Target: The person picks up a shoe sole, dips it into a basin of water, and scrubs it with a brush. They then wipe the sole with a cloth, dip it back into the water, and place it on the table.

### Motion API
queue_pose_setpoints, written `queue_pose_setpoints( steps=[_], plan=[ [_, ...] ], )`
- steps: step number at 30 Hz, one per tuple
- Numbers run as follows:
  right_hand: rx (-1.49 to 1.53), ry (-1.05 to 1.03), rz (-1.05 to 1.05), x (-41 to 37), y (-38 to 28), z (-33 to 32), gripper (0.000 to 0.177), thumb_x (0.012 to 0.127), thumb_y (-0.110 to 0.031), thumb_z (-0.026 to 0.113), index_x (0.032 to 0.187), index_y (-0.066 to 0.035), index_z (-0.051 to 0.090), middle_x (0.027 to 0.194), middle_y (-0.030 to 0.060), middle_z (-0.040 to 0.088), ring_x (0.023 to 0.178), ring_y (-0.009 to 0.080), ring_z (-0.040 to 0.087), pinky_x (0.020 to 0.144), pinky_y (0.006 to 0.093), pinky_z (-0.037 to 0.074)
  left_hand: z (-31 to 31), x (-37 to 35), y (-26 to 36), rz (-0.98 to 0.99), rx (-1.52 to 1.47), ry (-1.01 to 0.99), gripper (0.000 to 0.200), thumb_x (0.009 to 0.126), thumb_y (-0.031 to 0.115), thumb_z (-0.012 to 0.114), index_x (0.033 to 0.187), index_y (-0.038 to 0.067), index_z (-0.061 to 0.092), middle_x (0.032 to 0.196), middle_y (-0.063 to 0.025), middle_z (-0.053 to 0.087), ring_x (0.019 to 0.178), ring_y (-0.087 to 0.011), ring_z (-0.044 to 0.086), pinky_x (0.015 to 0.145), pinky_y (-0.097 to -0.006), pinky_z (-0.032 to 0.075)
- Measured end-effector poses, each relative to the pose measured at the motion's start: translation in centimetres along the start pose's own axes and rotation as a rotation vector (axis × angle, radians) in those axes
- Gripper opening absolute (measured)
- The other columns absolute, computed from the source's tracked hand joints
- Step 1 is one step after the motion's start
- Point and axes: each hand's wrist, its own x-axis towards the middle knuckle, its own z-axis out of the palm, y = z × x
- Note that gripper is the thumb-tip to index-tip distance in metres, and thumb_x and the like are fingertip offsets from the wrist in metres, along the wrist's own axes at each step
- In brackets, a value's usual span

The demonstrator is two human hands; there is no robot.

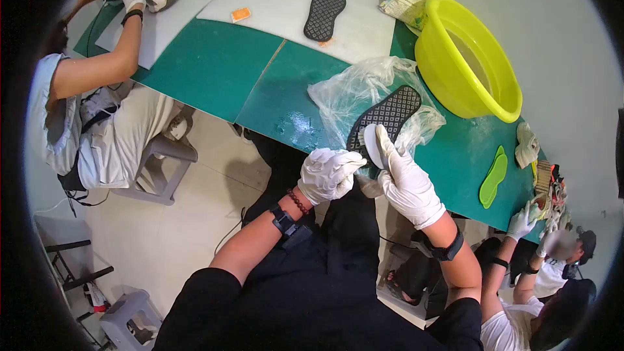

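A black shoe sole (394, 108) with a grid of pale-edged squares lies at a slant over a clear plastic bag (336, 95), near the table's front edge. My left hand (330, 174), in a white glove, is closed with its fingertips at the near end of this sole, seeming to pinch it; the exact contact is partly hidden. In my gloved right hand (411, 188) is a white scrubbing brush (373, 145), held by its smooth oval back. Its bristles touch the sole's tread.
A yellow-green basin (448, 58) stands right of the bag, beside a printed packet (404, 1). Behind lie another black sole (325, 14) and an orange-white sponge (240, 14) on white sheets. Green insoles (494, 177) lie right. Co-workers sit at both sides.
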Motion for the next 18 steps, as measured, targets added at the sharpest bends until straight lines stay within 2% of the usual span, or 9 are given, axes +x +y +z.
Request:
queue_pose_setpoints(
  steps=[3,6,9,10,13,14,18],
  plan=[
    [0.013,-0.052,0.019,1.7,-0.5,0.2,0.071,0.089,-0.009,0.058,0.154,-0.010,0.032,0.110,0.0306,0.058,0.090,0.0425,0.063,0.079,0.0418,0.052,0.0,0.2,-0.2,-0.005,0.002,0.012,0.029,0.074,0.013,0.065,0.102,0.020,0.070,0.110,0.0043,0.068,0.093,-0.0154,0.065,0.074,-0.0337,0.046],
    [-0.099,0.105,-0.094,3.1,-0.2,1.3,0.055,0.093,-0.013,0.057,0.145,-0.006,0.042,0.104,0.0266,0.056,0.087,0.0429,0.061,0.076,0.0430,0.052,0.7,0.0,-0.5,-0.011,0.008,0.019,0.020,0.073,0.021,0.066,0.092,0.018,0.071,0.099,0.0020,0.069,0.082,-0.0188,0.067,0.067,-0.0361,0.048],
    [-0.097,0.127,-0.025,4.9,-1.0,1.8,0.035,0.096,-0.015,0.056,0.129,-0.005,0.050,0.102,0.0248,0.055,0.086,0.0420,0.061,0.071,0.0448,0.051,0.8,0.1,-0.7,-0.038,-0.054,-0.047,0.018,0.074,0.026,0.066,0.090,0.020,0.070,0.098,0.0027,0.068,0.081,-0.0186,0.066,0.065,-0.0365,0.048],
    [-0.091,0.133,-0.018,5.4,-0.9,2.3,0.024,0.098,-0.018,0.054,0.118,-0.005,0.051,0.102,0.0237,0.054,0.085,0.0414,0.061,0.070,0.0452,0.049,1.0,-0.1,-0.8,-0.035,-0.035,-0.051,0.018,0.074,0.027,0.066,0.090,0.020,0.070,0.098,0.0029,0.068,0.080,-0.0183,0.066,0.065,-0.0364,0.048],
    [-0.216,0.066,-0.005,6.3,-1.7,3.0,0.026,0.099,-0.022,0.052,0.120,-0.006,0.050,0.102,0.0240,0.055,0.080,0.0415,0.062,0.070,0.0460,0.050,1.5,-0.8,-1.0,-0.018,0.027,-0.038,0.018,0.074,0.030,0.066,0.089,0.023,0.070,0.097,0.0035,0.068,0.077,-0.0173,0.066,0.063,-0.0356,0.047],
    [-0.248,0.064,-0.016,6.5,-1.4,3.3,0.027,0.099,-0.025,0.050,0.120,-0.006,0.050,0.102,0.0237,0.056,0.074,0.0403,0.063,0.068,0.0471,0.050,1.6,-0.9,-1.0,-0.012,0.047,-0.018,0.018,0.074,0.030,0.065,0.089,0.024,0.070,0.096,0.0038,0.068,0.076,-0.0167,0.066,0.062,-0.0352,0.047],
    [-0.340,0.011,-0.024,6.8,-1.1,2.9,0.025,0.097,-0.017,0.052,0.119,-0.006,0.050,0.100,0.0193,0.057,0.075,0.0403,0.062,0.061,0.0471,0.050,1.7,-0.3,-0.8,-0.010,0.069,0.020,0.018,0.074,0.031,0.063,0.090,0.027,0.071,0.095,0.0062,0.068,0.072,-0.0135,0.066,0.061,-0.0335,0.046]
  ],
)
